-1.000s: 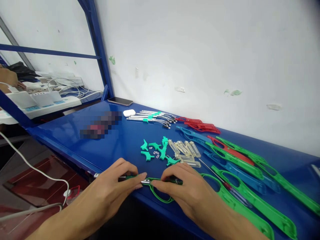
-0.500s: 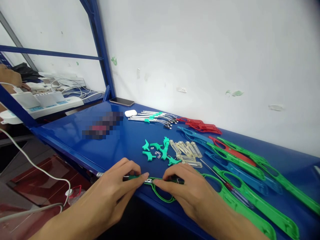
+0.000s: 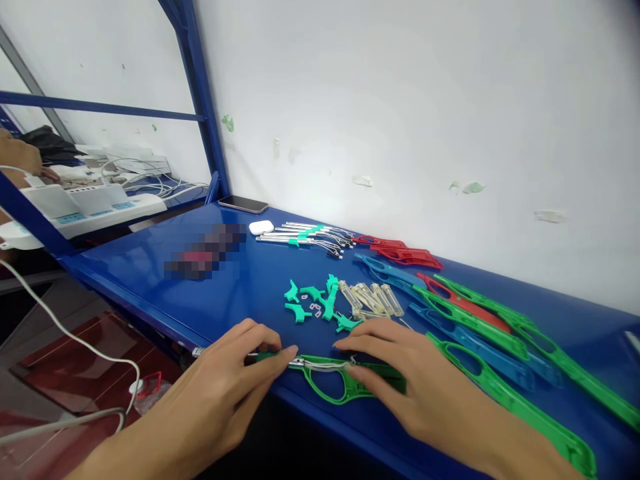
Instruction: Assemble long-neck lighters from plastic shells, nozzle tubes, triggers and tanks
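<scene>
At six o'clock, the green plastic shell with a loop handle seems light and stiff. The left hand pinches its silver metal rod; the right hand spreads its fingers by soft-looking, thin white wires. The loop seems best to hold.

Green shell half, silver tube, white wires

We see the shell half hollow side up at the blue table's near edge, its rounded loop toward us. The tube lies along its narrow left part, largely hidden. From the tube's end, the wires run rightward above the loop.
</scene>
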Tool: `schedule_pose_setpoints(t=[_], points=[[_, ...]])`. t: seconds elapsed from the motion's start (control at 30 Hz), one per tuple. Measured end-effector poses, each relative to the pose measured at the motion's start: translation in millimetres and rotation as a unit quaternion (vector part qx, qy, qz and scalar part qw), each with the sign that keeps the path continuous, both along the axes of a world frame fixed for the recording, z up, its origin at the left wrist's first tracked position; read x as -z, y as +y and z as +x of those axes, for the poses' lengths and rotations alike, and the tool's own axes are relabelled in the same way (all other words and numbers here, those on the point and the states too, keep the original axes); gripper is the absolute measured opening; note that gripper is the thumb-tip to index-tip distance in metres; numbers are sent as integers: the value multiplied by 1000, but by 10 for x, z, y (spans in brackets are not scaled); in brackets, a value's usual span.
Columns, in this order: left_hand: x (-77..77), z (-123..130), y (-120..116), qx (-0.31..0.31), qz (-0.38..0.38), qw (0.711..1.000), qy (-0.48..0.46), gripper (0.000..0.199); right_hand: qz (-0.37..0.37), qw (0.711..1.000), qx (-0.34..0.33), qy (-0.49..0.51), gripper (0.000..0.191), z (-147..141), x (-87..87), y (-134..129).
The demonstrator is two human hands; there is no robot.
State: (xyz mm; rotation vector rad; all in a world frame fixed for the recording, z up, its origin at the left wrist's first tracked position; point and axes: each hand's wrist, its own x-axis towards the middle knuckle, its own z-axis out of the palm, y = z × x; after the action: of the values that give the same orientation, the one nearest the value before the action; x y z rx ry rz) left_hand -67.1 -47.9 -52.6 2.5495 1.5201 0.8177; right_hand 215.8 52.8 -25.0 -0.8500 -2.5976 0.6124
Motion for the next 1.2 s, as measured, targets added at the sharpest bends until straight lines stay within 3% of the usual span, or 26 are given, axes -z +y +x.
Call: schedule_pose_setpoints(t=[0.23,0.53,0.83,1.03,1.2], points=[[16,-9,3,3,2,1000,9,47,-16,999,3,-35,32,99,-50,91],[26,-11,24,8,21,1000,18,40,13,999,-50,16,22,88,78,253],[39,-18,24,8,24,1000,12,40,-53,995,-27,77,11,48,-123,186],[45,-9,30,1,18,1000,19,40,-64,996,5,63,16,20,-146,150],[42,-11,15,-9,24,999,24,41,-50,996,-27,64,15,31,-125,126]])
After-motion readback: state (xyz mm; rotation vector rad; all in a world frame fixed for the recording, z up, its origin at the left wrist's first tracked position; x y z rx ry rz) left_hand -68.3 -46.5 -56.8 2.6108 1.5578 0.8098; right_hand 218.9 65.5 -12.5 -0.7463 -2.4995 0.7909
